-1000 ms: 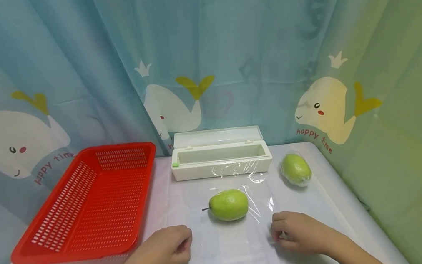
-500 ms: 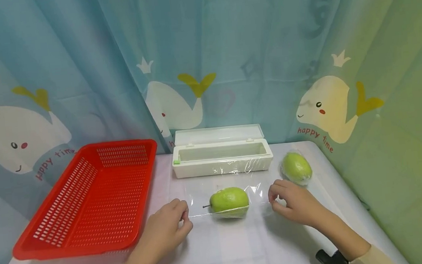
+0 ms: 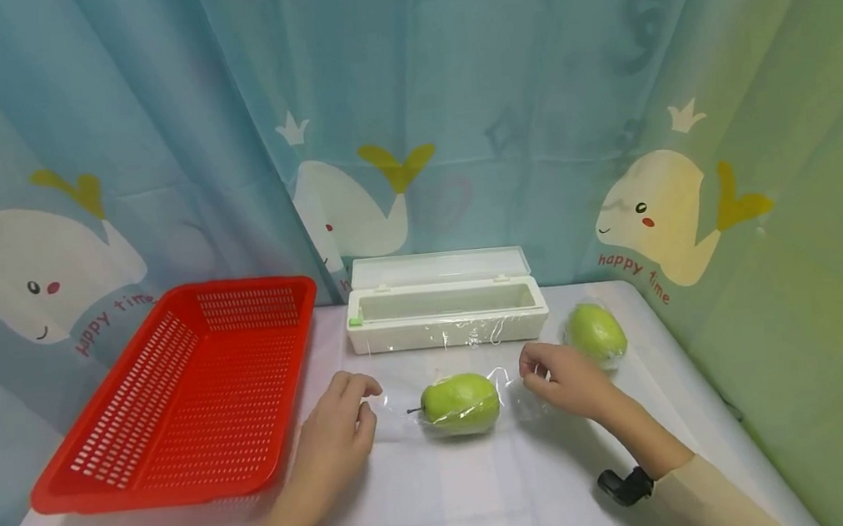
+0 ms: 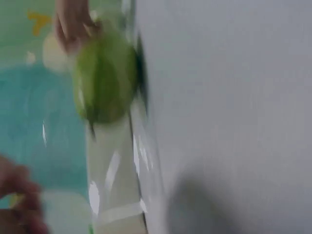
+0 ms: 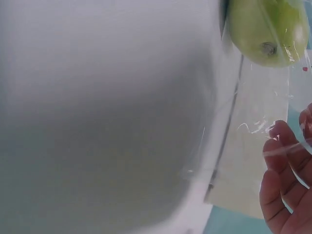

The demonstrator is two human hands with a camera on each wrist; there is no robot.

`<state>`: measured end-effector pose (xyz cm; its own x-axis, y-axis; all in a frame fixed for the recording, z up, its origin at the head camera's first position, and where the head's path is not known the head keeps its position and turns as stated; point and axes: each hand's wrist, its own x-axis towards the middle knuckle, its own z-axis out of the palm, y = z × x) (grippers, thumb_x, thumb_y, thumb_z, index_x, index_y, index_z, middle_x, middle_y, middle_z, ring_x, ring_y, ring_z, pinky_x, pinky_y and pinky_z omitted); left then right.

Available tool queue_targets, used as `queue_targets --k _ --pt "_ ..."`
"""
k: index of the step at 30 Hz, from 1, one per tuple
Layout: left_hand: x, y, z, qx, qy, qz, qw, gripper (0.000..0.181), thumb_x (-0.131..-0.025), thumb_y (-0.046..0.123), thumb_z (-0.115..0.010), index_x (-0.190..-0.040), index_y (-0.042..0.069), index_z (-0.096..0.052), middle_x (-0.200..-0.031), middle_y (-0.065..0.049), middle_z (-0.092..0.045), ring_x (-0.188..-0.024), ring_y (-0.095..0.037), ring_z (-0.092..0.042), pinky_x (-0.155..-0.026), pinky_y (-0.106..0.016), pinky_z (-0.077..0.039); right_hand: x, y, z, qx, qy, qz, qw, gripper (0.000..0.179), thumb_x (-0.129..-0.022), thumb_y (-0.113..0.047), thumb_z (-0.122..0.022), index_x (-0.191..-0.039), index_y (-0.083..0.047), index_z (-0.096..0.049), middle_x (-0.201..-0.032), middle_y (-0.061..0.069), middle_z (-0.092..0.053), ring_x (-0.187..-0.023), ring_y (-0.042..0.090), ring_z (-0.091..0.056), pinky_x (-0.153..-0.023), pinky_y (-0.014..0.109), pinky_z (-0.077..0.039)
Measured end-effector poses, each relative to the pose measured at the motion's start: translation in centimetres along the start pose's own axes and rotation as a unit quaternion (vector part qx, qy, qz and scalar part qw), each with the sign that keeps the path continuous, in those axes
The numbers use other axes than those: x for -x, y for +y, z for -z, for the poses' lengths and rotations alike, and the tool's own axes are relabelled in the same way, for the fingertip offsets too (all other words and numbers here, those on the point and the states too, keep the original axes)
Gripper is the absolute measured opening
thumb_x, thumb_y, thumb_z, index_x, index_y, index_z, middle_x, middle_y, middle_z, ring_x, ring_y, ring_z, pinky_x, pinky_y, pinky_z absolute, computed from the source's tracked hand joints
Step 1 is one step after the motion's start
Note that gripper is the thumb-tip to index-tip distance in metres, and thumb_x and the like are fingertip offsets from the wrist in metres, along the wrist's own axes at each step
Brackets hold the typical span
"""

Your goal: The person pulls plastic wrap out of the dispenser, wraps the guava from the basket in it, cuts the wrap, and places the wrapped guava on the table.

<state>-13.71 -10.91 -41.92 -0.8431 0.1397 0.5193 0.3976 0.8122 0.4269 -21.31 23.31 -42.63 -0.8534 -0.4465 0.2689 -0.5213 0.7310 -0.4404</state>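
A green pear (image 3: 461,404) lies on the table with its stem to the left, clear plastic wrap (image 3: 446,417) folded over its near side. To its left, my left hand (image 3: 338,425) has thumb and index finger parted beside the wrap's left end; its fingers (image 4: 22,195) are blurred in the left wrist view. My right hand (image 3: 562,374) is right of the pear, fingers bent, pinching the wrap's right end. In the right wrist view, the wrap stretches from the pear (image 5: 268,29) across the fingertips (image 5: 275,146). A second pear (image 3: 596,333), wrapped in film, sits behind the right hand.
Behind the pear stands a white plastic wrap dispenser (image 3: 448,331), lid raised, with film clinging to its front. A red perforated basket (image 3: 218,481) takes up the left of the table. A printed curtain (image 3: 451,85) hangs at the back and sides.
Both hands have risen from the near side toward the far side, bringing the wrap's near edge up over the pear. The right hand has also shifted slightly left; the left thumb and index have parted.
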Motion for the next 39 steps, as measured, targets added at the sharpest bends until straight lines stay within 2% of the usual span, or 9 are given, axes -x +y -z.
queue_targets --k 3,6,8,11,16,21,29,33,39 --pt "1.4 2.3 -0.3 0.090 0.030 -0.080 0.9924 0.030 -0.079 -0.008 -0.057 -0.096 0.015 -0.065 -0.096 0.007 -0.060 -0.079 -0.008 -0.060 -0.069 -0.022 -0.051 -0.5 0.0 -0.3 -0.009 -0.009 -0.025 0.9996 0.010 -0.081 -0.014 -0.060 -0.079 -0.022 -0.056 -0.069 -0.014 -0.053 -0.065 0.005 -0.049 -0.059 0.023 -0.042" --pt "3.1 4.8 -1.1 0.151 -0.021 -0.170 0.9736 0.029 -0.079 -0.005 -0.060 -0.099 0.016 -0.064 -0.099 0.010 -0.059 -0.082 -0.004 -0.059 -0.075 -0.012 -0.048 -1.1 0.2 -0.5 -0.017 -0.013 -0.038 0.9991 0.009 -0.082 -0.014 -0.060 -0.078 -0.021 -0.056 -0.067 -0.012 -0.051 -0.062 0.006 -0.046 -0.056 0.023 -0.039" --pt "3.9 5.9 -1.9 0.148 -0.066 -0.209 0.9644 0.027 -0.081 0.002 -0.065 -0.103 0.017 -0.063 -0.104 0.009 -0.059 -0.090 -0.006 -0.060 -0.078 -0.013 -0.049 -1.3 0.2 -0.6 -0.024 -0.014 -0.041 0.9988 0.010 -0.083 -0.013 -0.060 -0.078 -0.021 -0.056 -0.066 -0.012 -0.050 -0.061 0.007 -0.045 -0.056 0.024 -0.038" --pt "4.1 6.7 -3.1 0.075 -0.102 -0.233 0.9641 0.034 -0.083 0.017 -0.072 -0.115 0.018 -0.062 -0.121 0.001 -0.057 -0.108 -0.015 -0.057 -0.084 -0.025 -0.052 -1.5 0.4 -0.6 -0.028 -0.012 -0.042 0.9987 0.011 -0.083 -0.012 -0.061 -0.078 -0.021 -0.056 -0.066 -0.011 -0.050 -0.061 0.007 -0.045 -0.055 0.024 -0.038" --pt "3.1 7.0 -4.4 -0.050 -0.123 -0.208 0.9689 0.054 -0.085 0.037 -0.073 -0.134 0.018 -0.058 -0.144 -0.016 -0.045 -0.132 -0.037 -0.045 -0.099 -0.051 -0.047 -1.5 0.5 -0.6 -0.030 -0.003 -0.044 0.9986 0.012 -0.084 -0.013 -0.062 -0.078 -0.021 -0.056 -0.065 -0.011 -0.050 -0.060 0.007 -0.045 -0.054 0.024 -0.038" --pt "1.8 6.6 -4.9 -0.093 -0.144 -0.168 0.9707 0.066 -0.086 0.042 -0.073 -0.143 0.017 -0.051 -0.147 -0.019 -0.042 -0.133 -0.042 -0.044 -0.103 -0.055 -0.044 -1.4 0.6 -0.8 -0.027 -0.002 -0.044 0.9987 0.011 -0.084 -0.014 -0.062 -0.078 -0.021 -0.056 -0.065 -0.012 -0.050 -0.060 0.007 -0.045 -0.054 0.023 -0.038" --pt "-0.5 5.7 -6.0 -0.133 -0.161 -0.140 0.9678 0.078 -0.088 0.051 -0.070 -0.150 0.013 -0.042 -0.148 -0.020 -0.040 -0.129 -0.036 -0.045 -0.100 -0.051 -0.044 -1.3 0.5 -0.9 -0.025 -0.001 -0.047 0.9986 0.010 -0.084 -0.013 -0.061 -0.079 -0.022 -0.058 -0.068 -0.012 -0.054 -0.064 0.008 -0.048 -0.058 0.025 -0.041" --pt "-1.6 5.3 -6.7 -0.112 -0.162 -0.123 0.9727 0.069 -0.091 0.055 -0.064 -0.144 0.014 -0.047 -0.139 -0.017 -0.046 -0.131 -0.037 -0.043 -0.108 -0.053 -0.038 -1.2 0.6 -0.9 -0.027 0.019 -0.044 0.9985 0.008 -0.083 -0.013 -0.061 -0.080 -0.020 -0.061 -0.071 -0.012 -0.056 -0.066 0.007 -0.051 -0.061 0.025 -0.044" --pt "-3.3 5.4 -7.8 -0.078 -0.161 -0.104 0.9782 0.049 -0.098 0.048 -0.056 -0.131 0.012 -0.050 -0.129 -0.013 -0.049 -0.124 -0.031 -0.050 -0.110 -0.043 -0.040 -0.9 0.5 -0.9 -0.041 0.071 -0.035 0.9960 0.008 -0.084 -0.010 -0.063 -0.080 -0.017 -0.063 -0.073 -0.013 -0.061 -0.069 0.006 -0.054 -0.065 0.026 -0.047"
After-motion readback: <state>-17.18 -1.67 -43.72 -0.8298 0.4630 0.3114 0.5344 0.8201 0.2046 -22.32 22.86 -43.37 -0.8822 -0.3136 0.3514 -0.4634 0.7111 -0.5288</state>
